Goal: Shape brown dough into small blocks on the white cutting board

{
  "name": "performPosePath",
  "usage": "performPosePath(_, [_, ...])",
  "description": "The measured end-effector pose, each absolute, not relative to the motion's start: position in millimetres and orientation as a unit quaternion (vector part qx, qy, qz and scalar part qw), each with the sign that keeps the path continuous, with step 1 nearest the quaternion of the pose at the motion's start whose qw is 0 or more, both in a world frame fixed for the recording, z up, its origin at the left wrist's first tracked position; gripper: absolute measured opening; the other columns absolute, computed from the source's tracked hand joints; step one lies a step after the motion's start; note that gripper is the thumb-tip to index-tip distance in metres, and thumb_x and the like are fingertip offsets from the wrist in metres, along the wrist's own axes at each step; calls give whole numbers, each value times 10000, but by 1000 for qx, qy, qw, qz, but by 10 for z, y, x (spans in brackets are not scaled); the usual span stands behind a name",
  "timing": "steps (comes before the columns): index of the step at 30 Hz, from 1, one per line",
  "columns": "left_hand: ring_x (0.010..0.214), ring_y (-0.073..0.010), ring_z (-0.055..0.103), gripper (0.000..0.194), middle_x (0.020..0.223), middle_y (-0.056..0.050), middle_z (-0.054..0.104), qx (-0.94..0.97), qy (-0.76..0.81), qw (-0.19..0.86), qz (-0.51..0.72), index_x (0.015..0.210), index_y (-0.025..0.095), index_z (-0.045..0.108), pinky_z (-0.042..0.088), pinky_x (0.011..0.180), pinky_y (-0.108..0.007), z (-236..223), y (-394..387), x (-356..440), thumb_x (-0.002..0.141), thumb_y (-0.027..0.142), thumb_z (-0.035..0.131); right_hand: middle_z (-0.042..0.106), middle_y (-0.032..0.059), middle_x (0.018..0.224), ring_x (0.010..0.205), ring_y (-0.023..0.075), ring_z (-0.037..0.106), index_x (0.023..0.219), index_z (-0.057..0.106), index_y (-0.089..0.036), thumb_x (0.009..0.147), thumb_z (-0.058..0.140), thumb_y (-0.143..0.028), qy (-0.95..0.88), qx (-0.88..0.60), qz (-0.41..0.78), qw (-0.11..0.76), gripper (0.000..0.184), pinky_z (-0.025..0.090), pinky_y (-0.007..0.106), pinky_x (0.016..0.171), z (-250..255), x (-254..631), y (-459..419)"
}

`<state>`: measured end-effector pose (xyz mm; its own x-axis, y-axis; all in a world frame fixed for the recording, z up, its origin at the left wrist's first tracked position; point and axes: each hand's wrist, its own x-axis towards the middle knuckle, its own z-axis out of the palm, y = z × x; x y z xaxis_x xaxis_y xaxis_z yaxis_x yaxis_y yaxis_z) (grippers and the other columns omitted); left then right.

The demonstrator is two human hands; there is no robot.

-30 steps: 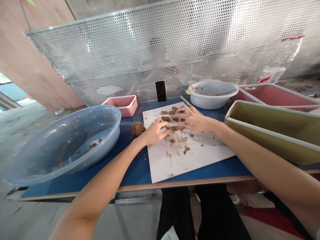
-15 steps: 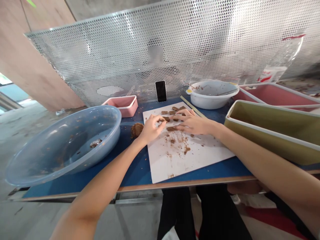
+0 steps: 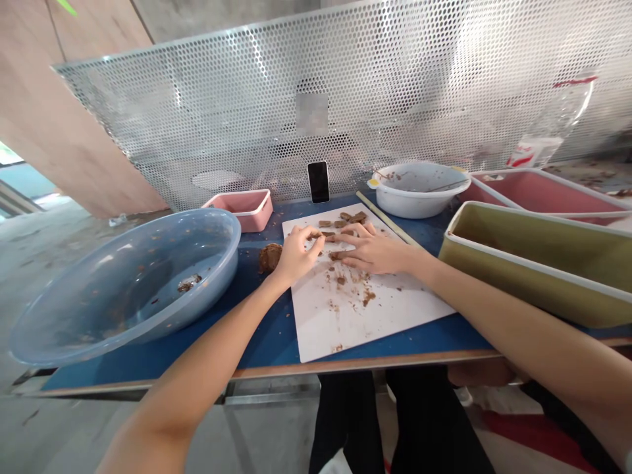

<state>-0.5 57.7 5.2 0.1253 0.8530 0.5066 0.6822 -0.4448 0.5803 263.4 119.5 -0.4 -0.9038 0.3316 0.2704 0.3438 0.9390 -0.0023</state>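
Note:
On a white board lie several small brown dough-like pieces with crumbs scattered below them. My left hand rests at the board's left edge, thumb and fingers pinched around one brown piece. My right hand lies flat on the board beside it, fingers stretched toward the left and touching another brown piece. A brown lump sits on the blue table just left of my left hand.
A large pale-blue basin fills the left. A pink box, a black phone and a white bowl stand at the back before a perforated metal screen. An olive tray and a pink tray lie right. A stick lies beside the board.
Both hands have shifted a little up and left along the board, from the lower row of pieces to the row beside it. The left hand now pinches a piece nearer the board's edge.

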Motion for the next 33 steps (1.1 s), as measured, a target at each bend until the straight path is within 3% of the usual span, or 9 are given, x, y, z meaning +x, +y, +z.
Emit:
performPosePath(6, [1113,-292,727,175,1057,-71,818,736,516,102,427,991,247,753,564,1040,-446,32,590,3,1057,378,657,530,95,1792,1610,438,431,1423,827,-303,1230,373,-481,-975,-144,-86,147,525,417,725,1253,-39,2604,1201])
performPosePath(12, [1052,-270,707,160,1021,-62,828,717,501,58,481,971,247,773,568,982,-424,45,583,2,1057,321,660,541,204,1707,1478,459,502,1459,803,-245,1233,337,-503,-970,-174,-93,139,578,499,721,1144,-112,2561,1238])
performPosePath(18, [1031,-260,679,152,982,-59,817,688,498,15,528,965,255,760,545,921,-402,56,564,-5,1074,297,663,557,154,1671,1521,438,472,1471,781,-287,1227,371,-489,-963,-193,-56,182,518,487,710,1178,-115,2629,1294])
performPosePath(22, [981,-244,673,185,1018,-64,818,660,474,-16,583,1014,255,746,514,847,-391,78,565,-28,1124,347,630,610,131,1592,1468,394,528,1402,796,-294,1237,344,-514,-964,-189,-41,185,529,494,687,1186,-95,2624,1296])
performPosePath(27, [917,-217,679,274,1036,-64,809,625,434,-71,645,1039,251,727,508,825,-384,177,567,-88,1177,446,592,692,140,1526,1416,398,569,1415,799,-273,1229,359,-574,-956,-198,-64,206,565,481,663,1161,250,2670,1077])
performPosePath(33, [976,-230,705,406,1005,-67,796,599,429,-72,672,995,253,685,527,877,-395,139,637,-102,1202,550,502,808,177,1197,1130,353,730,1284,837,-215,1207,353,-565,-891,-382,-129,207,603,490,624,1079,768,3690,1048])
